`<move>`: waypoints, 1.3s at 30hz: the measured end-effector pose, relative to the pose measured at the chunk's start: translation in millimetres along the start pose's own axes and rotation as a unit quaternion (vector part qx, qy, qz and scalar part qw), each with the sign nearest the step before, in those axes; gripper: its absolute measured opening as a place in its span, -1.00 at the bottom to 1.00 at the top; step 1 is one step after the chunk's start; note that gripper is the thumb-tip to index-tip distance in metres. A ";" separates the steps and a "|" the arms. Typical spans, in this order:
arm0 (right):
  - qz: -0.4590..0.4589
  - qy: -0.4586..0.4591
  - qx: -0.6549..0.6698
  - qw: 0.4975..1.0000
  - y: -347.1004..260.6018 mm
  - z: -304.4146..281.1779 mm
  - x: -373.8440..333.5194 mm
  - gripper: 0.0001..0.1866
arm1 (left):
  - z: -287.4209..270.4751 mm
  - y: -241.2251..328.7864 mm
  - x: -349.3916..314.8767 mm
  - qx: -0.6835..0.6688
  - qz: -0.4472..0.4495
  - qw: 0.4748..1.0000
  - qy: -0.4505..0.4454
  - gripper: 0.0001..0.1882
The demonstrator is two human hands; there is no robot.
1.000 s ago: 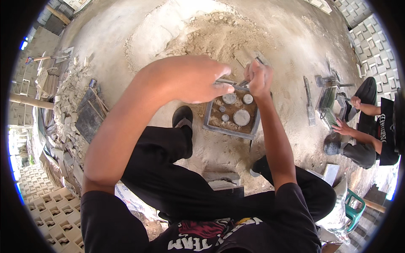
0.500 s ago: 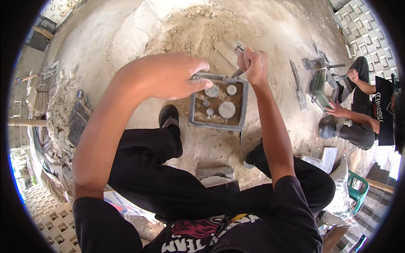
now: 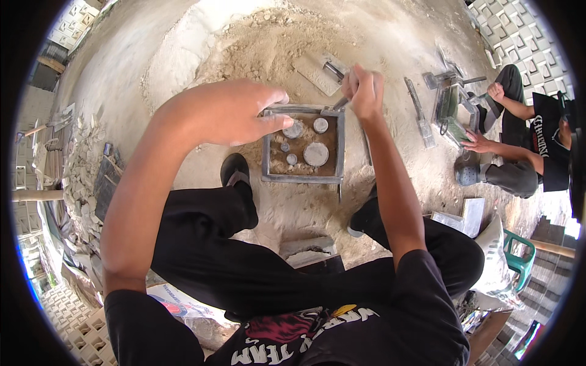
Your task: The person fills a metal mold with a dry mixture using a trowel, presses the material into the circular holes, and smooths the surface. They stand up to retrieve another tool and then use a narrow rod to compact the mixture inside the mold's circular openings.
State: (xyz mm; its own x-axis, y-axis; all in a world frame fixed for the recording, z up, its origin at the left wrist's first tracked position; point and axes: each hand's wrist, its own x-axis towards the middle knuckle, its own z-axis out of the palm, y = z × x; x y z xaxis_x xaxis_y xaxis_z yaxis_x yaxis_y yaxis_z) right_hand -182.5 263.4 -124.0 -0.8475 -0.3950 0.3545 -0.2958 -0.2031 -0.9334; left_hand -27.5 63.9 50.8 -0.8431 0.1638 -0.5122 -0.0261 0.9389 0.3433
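Head view: your left hand (image 3: 244,113) is at the far-left corner of the grey square frame (image 3: 302,179), thumb and fingers apart astride the far rim; can't tell if they're pinching it. Your right hand (image 3: 364,90) is closed around a dark tool (image 3: 340,104), its lower end at the far-right corner. Frame lies between and nearside of both hands, roughly square, so no clear long axis; far rim runs left-right. Tool slants up-right from that corner, right hand nearer. Round discs (image 3: 316,154) sit inside the frame.
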 end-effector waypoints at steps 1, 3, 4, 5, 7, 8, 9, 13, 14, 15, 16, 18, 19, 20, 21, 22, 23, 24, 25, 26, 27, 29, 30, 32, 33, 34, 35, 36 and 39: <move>-0.016 -0.012 0.003 1.000 2.6 -0.6 -5.9 -0.53 | 0.1 -0.6 0.2 0.001 -0.007 1.000 0.000 -0.39; -0.015 0.028 -0.058 0.998 17.4 -2.5 -4.0 -0.49 | -2.0 3.6 4.1 0.005 -0.010 1.000 0.001 -0.39; 0.017 0.042 -0.051 0.998 12.8 -2.6 0.5 -0.48 | -0.6 0.5 8.2 0.018 0.002 1.000 0.019 -0.39; 0.050 0.056 -0.042 0.996 7.7 0.5 3.3 -0.48 | 1.4 -2.2 11.9 0.032 0.012 0.999 0.036 -0.38; 0.001 0.090 -0.064 0.994 -2.5 7.1 0.8 -0.45 | 2.2 -1.6 13.4 0.053 0.019 0.997 0.044 -0.38; -0.011 0.109 -0.077 0.991 -6.0 10.2 -8.3 -0.44 | -2.0 7.3 8.6 0.057 0.011 0.998 0.033 -0.37; -0.022 0.128 -0.091 0.987 -8.4 13.5 -14.1 -0.42 | -3.6 12.1 5.8 0.061 0.003 0.998 0.022 -0.37; -0.088 0.217 -0.290 0.928 -14.1 27.9 -19.2 -0.40 | 2.1 2.6 10.6 0.066 0.029 0.996 0.047 -0.35; -0.101 0.221 -0.316 0.917 -6.5 22.2 -23.9 -0.41 | 1.1 4.7 14.0 0.068 0.035 0.996 0.050 -0.34; -0.110 0.224 -0.341 0.906 2.3 18.6 -30.8 -0.42 | 1.2 7.7 14.0 0.069 0.038 0.996 0.050 -0.34; -0.101 0.208 -0.322 0.918 12.1 16.1 -34.2 -0.43 | -1.0 12.8 12.8 0.053 0.025 0.998 0.032 -0.33; -0.086 0.174 -0.280 0.940 20.3 18.9 -31.6 -0.46 | -6.4 20.2 10.0 0.021 -0.005 1.000 -0.001 -0.33; -0.051 0.175 -0.250 0.951 21.8 13.4 -26.9 -0.45 | -6.5 18.5 10.8 0.026 0.010 1.000 0.006 -0.33; -0.010 0.171 -0.216 0.961 11.4 15.7 -23.2 -0.44 | -1.8 11.2 11.5 0.027 0.018 0.999 0.008 -0.33; 0.029 0.169 -0.184 0.968 3.9 16.1 -21.3 -0.43 | 1.3 5.5 11.7 0.030 0.029 0.999 0.012 -0.33; 0.008 0.176 -0.200 0.964 5.0 16.6 -23.0 -0.42 | 5.2 -1.1 11.7 0.034 0.042 0.998 0.016 -0.33; -0.013 0.184 -0.219 0.958 6.6 13.4 -25.2 -0.42 | 8.9 -5.3 12.6 0.037 0.059 0.997 0.020 -0.34; -0.034 0.191 -0.238 0.952 8.7 11.5 -27.5 -0.41 | 11.3 -8.0 12.5 0.040 0.075 0.996 0.024 -0.34; -0.020 0.175 -0.238 0.955 14.1 11.8 -23.5 -0.41 | 12.6 -9.0 11.6 0.020 0.068 0.997 0.017 -0.34; -0.009 0.164 -0.239 0.957 17.4 13.9 -12.0 -0.42 | 11.3 -8.9 12.1 0.005 0.064 0.998 0.012 -0.35; 0.001 0.153 -0.239 0.959 19.6 13.8 -5.0 -0.42 | 10.2 -8.4 12.6 -0.010 0.059 0.998 0.007 -0.35; -0.007 0.167 -0.228 0.959 11.1 8.2 -7.2 -0.42 | 11.7 -8.5 10.4 -0.009 0.059 0.998 0.016 -0.36; -0.010 0.171 -0.221 0.960 6.8 10.6 -6.9 -0.42 | 12.2 -9.8 8.4 -0.010 0.055 0.998 0.020 -0.36; -0.033 0.161 -0.247 0.955 34.0 3.3 -11.1 -0.40 | 3.7 -1.7 6.6 -0.010 0.040 0.999 0.008 -0.35; -0.043 0.154 -0.261 0.952 38.9 2.1 -13.7 -0.39 | 3.1 1.1 4.8 -0.012 0.032 0.999 0.001 -0.35; -0.004 0.152 -0.241 0.959 41.6 -4.1 -10.1 -0.39 | 5.2 1.3 6.0 -0.014 0.035 0.999 -0.003 -0.35; 0.030 0.148 -0.216 0.965 36.6 -4.9 2.3 -0.39 | 4.7 -1.1 8.2 -0.014 0.034 0.999 -0.002 -0.35; 0.069 0.145 -0.188 0.969 29.9 -1.7 5.5 -0.39 | 7.0 -3.5 7.4 -0.013 0.031 0.999 -0.006 -0.36; 0.057 0.162 -0.207 0.963 6.7 4.1 -15.3 -0.40 | 14.9 -10.0 8.8 0.009 0.054 0.998 -0.005 -0.37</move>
State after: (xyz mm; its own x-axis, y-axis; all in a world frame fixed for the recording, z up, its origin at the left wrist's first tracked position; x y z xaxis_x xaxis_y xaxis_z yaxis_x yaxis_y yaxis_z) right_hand -169.7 264.3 -135.5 -0.9579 -0.0799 0.2756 -0.2867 0.2263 -0.9309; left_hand -26.7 60.4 31.1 -0.8348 0.2678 -0.4811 0.0747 0.9208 0.3829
